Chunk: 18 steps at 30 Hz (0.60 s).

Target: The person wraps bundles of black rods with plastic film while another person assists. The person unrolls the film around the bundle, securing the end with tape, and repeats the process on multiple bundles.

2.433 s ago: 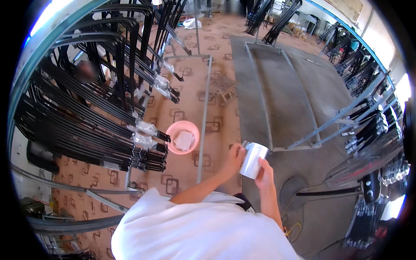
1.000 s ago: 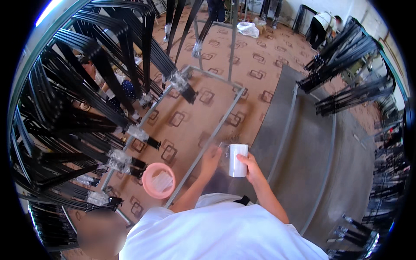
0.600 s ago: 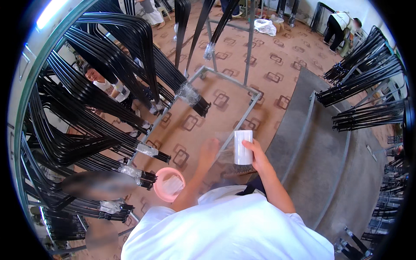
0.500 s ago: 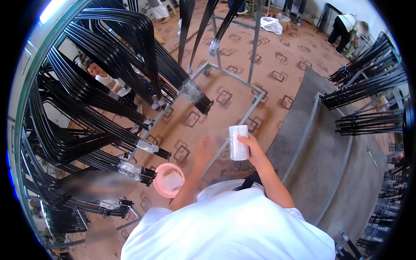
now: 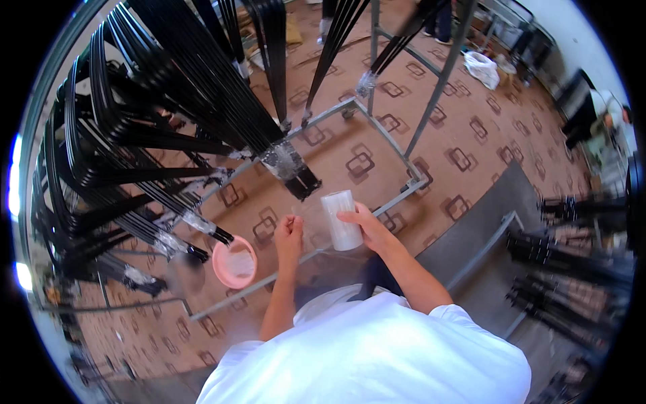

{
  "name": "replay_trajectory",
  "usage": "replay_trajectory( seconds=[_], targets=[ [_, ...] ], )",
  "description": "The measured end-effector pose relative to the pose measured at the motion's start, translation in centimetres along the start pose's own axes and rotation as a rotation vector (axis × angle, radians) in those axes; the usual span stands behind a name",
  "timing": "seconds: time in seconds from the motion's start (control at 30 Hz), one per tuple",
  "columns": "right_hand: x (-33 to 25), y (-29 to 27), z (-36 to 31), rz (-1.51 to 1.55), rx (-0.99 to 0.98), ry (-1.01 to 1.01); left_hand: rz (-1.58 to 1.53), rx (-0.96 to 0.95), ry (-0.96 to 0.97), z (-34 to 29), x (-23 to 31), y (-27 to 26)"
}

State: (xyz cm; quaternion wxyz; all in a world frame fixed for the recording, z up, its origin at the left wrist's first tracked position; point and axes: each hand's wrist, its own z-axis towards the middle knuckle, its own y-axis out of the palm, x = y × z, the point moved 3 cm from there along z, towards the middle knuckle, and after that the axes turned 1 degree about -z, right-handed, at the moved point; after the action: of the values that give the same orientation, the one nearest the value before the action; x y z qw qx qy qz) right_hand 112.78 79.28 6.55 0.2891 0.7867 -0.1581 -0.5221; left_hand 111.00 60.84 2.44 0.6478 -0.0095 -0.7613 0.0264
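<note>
My right hand (image 5: pixel 364 225) is wrapped round a white, shiny roll of plastic film (image 5: pixel 342 221), thumb across its side, held upright in front of my body. To its left, my left hand (image 5: pixel 289 236) is closed with the fingers curled in; what they hold, if anything, does not show. Just beyond the roll hangs a thick bundle of bent black tubes (image 5: pixel 222 87), its lower end bound with clear film (image 5: pixel 281 160). A pink tub (image 5: pixel 218 259) with pale, crumpled material inside is to the left of my left hand.
More black tube bundles (image 5: pixel 114 182) hang from the rack on the left. The rack's grey metal base frame (image 5: pixel 397 198) runs along the floor before me. Other black bundles (image 5: pixel 562 252) stand at the right beside a grey mat (image 5: pixel 484 215). A person (image 5: pixel 592 121) bends at the far right.
My view has turned, so the tub and racks appear shifted. My left hand, blurred before, now shows clearly closed beside the roll. The roll stays in my right hand.
</note>
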Motion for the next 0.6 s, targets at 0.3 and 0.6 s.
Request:
replay_trajectory(
  seconds=[0.3,0.6],
  targets=[
    [-10.6,-9.2,0.6,-0.061,-0.172,0.091,0.039,0.031,-0.057,-0.2,6.1,15.0],
    [-13.0,-9.3,0.1,-0.106,-0.253,0.027,-0.009,0.156,0.045,-2.5,6.4,13.9]
  ],
)
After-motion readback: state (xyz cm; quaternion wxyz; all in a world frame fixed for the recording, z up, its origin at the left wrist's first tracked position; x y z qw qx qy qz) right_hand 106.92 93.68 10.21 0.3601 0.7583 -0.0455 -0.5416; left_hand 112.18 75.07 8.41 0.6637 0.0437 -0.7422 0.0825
